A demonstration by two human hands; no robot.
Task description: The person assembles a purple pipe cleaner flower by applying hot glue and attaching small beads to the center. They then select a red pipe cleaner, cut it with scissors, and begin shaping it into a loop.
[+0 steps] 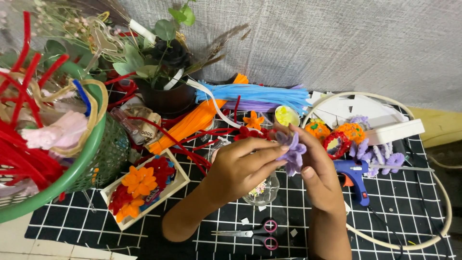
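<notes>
My left hand [240,168] and my right hand [315,168] meet over the middle of the table, both pinching a small purple pipe-cleaner flower [292,153]. The left fingers press its left side, the right fingers wrap it from behind and below. Under the hands stands a small clear glass jar [262,190], partly hidden. Both forearms come up from the bottom edge of the view.
A black grid-patterned mat [394,212] covers the table. Pink-handled scissors [252,233] lie near the front. A blue glue gun [353,175] rests right. A white box with orange and red flowers [142,188], a green basket [82,163], orange and blue pipe-cleaner bundles [250,96] and finished craft pieces [337,137] surround.
</notes>
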